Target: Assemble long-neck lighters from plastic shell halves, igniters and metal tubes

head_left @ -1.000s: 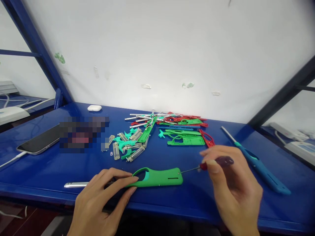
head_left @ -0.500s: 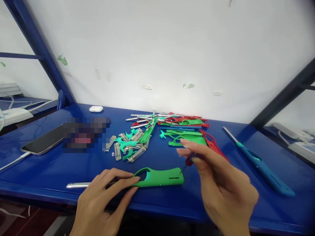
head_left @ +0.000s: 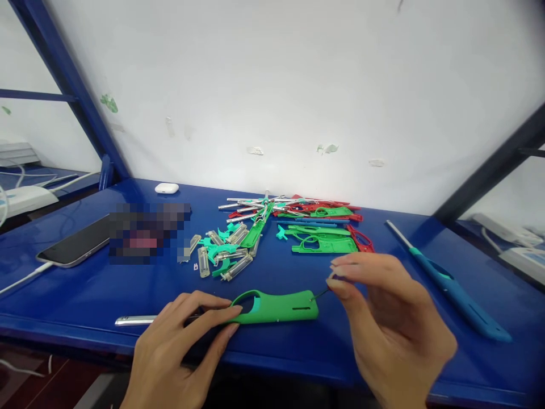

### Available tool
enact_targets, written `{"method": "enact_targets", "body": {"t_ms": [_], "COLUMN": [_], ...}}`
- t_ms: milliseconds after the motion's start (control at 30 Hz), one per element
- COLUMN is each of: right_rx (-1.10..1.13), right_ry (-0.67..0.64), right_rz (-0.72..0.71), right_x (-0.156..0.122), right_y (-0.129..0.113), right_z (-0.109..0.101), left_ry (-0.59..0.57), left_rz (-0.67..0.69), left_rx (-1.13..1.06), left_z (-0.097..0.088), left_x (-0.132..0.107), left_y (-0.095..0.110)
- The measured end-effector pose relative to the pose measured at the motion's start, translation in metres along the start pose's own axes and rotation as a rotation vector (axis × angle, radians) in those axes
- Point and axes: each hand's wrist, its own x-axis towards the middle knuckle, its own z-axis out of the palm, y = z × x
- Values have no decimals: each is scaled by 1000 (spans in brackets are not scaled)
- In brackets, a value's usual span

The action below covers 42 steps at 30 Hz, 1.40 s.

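A green long-nosed gas lighter (head_left: 281, 307) lies on its side near the table's front edge, its metal tube pointing left. My left hand (head_left: 183, 341) grips it around the trigger loop, fingers over the top and thumb below. Between thumb and fingertips my right hand (head_left: 392, 324) pinches a small screwdriver (head_left: 322, 293). Its thin shaft slants down to the upper right corner of the lighter's handle, and its tip is at a hole there. The fingers mostly hide the screwdriver's handle.
Behind lie transparent fuel tanks (head_left: 203, 262), turquoise triggers, metal tubes, and green handle halves (head_left: 327, 244) with red ones. A blue lighter (head_left: 464, 301) rests at right. A phone (head_left: 76, 241) with a cable and a white earbud case (head_left: 167, 188) are at left.
My right hand has tilted the screwdriver lower and shifted slightly right and down, its fingers changing position on the handle. My left hand and the green lighter have stayed still.
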Motion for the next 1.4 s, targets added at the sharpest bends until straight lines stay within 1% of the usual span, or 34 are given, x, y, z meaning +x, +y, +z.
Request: {"method": "enact_targets", "body": {"t_ms": [67, 167, 233, 333, 367, 400, 533, 567, 633, 700, 767, 833, 867, 933, 1000, 1033, 1067, 1167, 1200, 1233, 1333, 1400], "right_rx": [-56, -161, -158, -129, -135, -147, -130, -109, -94, -146, -183, -148, -116, -70, -77, -95, -115, -124, -108, -92, -119, -147], "right_ry": [-4, -67, -73, 1, 7, -6, -146, -149, -100, -61, -96, -145, -141, -80, -13, -4, -18, -118, -130, -114, 8, 27], "right_rz": [-16, 97, 147, 113, 104, 107, 138, 122, 71, 55, 87, 139, 148, 122, 73, 64, 73, 177, 201, 202, 105, 67], "right_x": [1, 3, 4, 5, 5, 6, 6, 6, 6, 5, 5, 5, 6, 5, 5, 4, 4, 2, 2, 2, 1, -1], "right_y": [0, -2, -3, -1, 0, 0, -1, -2, -3, -3, -2, -1, -1, 0, 1, 1, 1, 2, 3, 4, 6, 5], "right_z": [0, -3, -6, -7, -8, -8, -8, -8, -8, -7, -7, -7, -6, -5, -5, -5, -5, -6, -6, -6, -3, -3], "left_ry": [2, 4, 5, 5, 4, 6, 5, 7, 13, 16, 12, 14, 12, 13, 9, 6, 6, 8, 10, 12, 18, 17], "left_rz": [5, 5, 6, 5, 4, 4, -1, -1, 0, 3, 3, 8, 4, 5, 0, -2, -4, -4, -4, -3, -3, -2], "left_rx": [-2, 2, 7, 9, 10, 10, 6, 7, 8, 7, 6, 1, -1, -4, -2, -1, 1, 1, 1, -1, -3, -3], "left_z": [0, 0, 0, 1, 1, 1, 0, 0, 0, 0, 1, 1, 1, 0, -1, -1, -1, 0, 0, 0, 0, 0], "left_x": [1, 1, 1, 0, 0, 0, -1, -1, 0, 0, 0, 0, 0, 0, 0, 0, 0, 0, 0, 0, 0, 1], "left_y": [0, 0, 0, 0, 0, 0, 0, 0, 1, 0, 0, 0, 0, 1, 2, 2, 2, 1, 1, 1, 2, 2]}}
